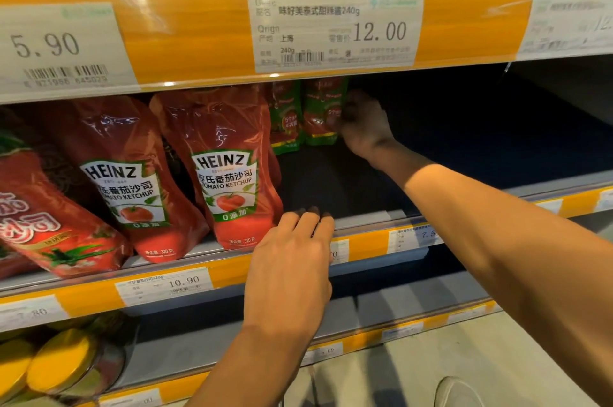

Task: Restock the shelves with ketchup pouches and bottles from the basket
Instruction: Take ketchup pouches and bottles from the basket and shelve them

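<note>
Deep on the middle shelf (331,181), my right hand (363,128) grips the right edge of a green-and-red ketchup pouch (323,111) standing upright at the back. A second green pouch (286,118) stands just left of it. My left hand (292,260) rests with straight fingers on the shelf's front lip, next to a red Heinz ketchup pouch (232,167). Another Heinz pouch (132,174) leans to its left. The basket is out of view.
A different red pouch (39,217) lies at the far left. The shelf right of my right hand is dark and bare. Orange price rails (464,22) run above and below. Yellow-lidded jars (59,363) sit on the lower shelf. Floor shows at bottom right.
</note>
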Motion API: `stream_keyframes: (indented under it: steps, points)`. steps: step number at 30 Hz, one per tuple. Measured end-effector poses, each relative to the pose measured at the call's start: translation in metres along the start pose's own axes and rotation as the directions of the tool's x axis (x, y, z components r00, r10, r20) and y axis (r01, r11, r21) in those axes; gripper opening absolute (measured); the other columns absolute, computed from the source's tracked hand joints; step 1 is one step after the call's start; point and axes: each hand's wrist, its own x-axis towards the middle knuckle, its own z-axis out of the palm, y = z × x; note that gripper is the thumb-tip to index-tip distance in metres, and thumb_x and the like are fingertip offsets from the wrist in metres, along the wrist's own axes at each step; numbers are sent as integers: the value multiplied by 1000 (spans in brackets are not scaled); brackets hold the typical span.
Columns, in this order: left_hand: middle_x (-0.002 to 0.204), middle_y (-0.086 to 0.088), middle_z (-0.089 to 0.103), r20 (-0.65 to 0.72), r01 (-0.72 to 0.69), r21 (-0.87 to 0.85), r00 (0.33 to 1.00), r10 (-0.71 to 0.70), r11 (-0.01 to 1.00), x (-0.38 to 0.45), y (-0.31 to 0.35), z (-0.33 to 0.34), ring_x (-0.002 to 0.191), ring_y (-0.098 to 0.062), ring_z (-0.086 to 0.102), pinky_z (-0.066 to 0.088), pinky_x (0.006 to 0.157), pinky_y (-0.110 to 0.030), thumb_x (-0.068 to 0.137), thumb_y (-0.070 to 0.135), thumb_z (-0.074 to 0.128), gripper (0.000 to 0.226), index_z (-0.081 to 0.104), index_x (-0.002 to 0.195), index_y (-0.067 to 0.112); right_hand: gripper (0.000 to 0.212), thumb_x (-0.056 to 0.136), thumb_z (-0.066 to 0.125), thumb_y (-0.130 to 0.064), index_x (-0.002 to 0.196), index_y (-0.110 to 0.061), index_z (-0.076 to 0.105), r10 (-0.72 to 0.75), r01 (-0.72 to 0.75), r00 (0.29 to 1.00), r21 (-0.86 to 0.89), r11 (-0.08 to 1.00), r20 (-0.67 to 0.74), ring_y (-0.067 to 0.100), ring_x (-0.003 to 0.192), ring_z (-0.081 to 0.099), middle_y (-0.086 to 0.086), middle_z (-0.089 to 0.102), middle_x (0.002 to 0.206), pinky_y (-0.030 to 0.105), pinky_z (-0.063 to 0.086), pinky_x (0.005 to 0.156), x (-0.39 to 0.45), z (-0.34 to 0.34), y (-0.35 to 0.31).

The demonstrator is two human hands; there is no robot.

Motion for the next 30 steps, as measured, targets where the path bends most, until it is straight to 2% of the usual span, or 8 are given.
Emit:
stream_keyframes:
  steps: [9, 12, 17, 21, 25, 27, 29, 30]
  points:
    - [108, -3, 72, 2, -17, -7, 1000, 17, 1000, -2, 2, -1, 94, -21, 67, 58, 76, -32, 52, 16, 96, 70, 71, 117, 12, 49, 99, 62, -25, 145, -16, 47, -47, 58, 991, -81, 995, 129, 23, 131, 53, 7, 57, 141, 42, 46, 108, 1, -5, -8]
    - [108, -3, 70, -2, -21, -10, 1000, 21, 1000, -2, 3, -1, 94, -21, 66, 57, 78, -32, 58, 17, 91, 64, 70, 119, 11, 54, 97, 65, -27, 146, -17, 44, -32, 44, 992, -106, 993, 120, 25, 132, 52, 7, 56, 143, 42, 45, 109, -3, -6, -6]
    - [133, 3, 57, -44, 12, -137, 999, -18, 990, -4, 5, -3, 122, -16, 52, 47, 98, -28, 91, 28, 64, 51, 53, 140, 18, 61, 90, 74, -30, 142, -13, 46, 59, -58, 998, -45, 997, 24, 23, 127, 56, 6, 60, 137, 32, 46, 102, -32, -22, 2]
    - [145, 5, 51, -76, 54, -278, 994, -79, 959, -11, 8, -14, 134, -12, 43, 38, 111, -28, 97, 30, 58, 49, 48, 145, 21, 45, 88, 77, -21, 125, -13, 54, 142, -139, 989, 75, 987, -38, 22, 112, 64, 5, 65, 118, 29, 51, 89, -81, -54, 2]
    - [134, 7, 59, -100, 65, -419, 988, -117, 906, -23, 28, -41, 124, -12, 52, 44, 101, -31, 95, 30, 61, 41, 55, 136, 24, 26, 88, 75, -31, 106, -26, 57, 137, -128, 988, 127, 984, -65, 4, 88, 66, -8, 67, 101, 17, 50, 69, -159, -113, 1]
    - [130, 8, 61, -92, 50, -478, 990, -107, 877, -27, 49, -58, 119, -13, 55, 44, 97, -30, 95, 30, 62, 37, 57, 131, 26, 22, 87, 75, -34, 99, -32, 56, 169, -155, 982, 148, 977, -88, 4, 80, 68, -7, 68, 97, 14, 50, 62, -201, -147, 1]
    - [126, 8, 62, -80, 22, -528, 994, -75, 849, -31, 75, -77, 115, -12, 56, 44, 93, -28, 95, 31, 62, 33, 59, 128, 27, 22, 84, 75, -37, 96, -34, 57, 206, -190, 971, 127, 973, -122, 3, 78, 67, -8, 69, 95, 14, 51, 63, -242, -181, 0]
    - [124, 8, 63, -74, 0, -552, 996, -48, 834, -33, 90, -88, 114, -11, 57, 44, 92, -28, 95, 31, 63, 31, 60, 126, 27, 23, 81, 76, -40, 94, -33, 59, 231, -214, 961, 122, 969, -152, 3, 78, 68, -9, 70, 92, 19, 53, 69, -262, -197, -1]
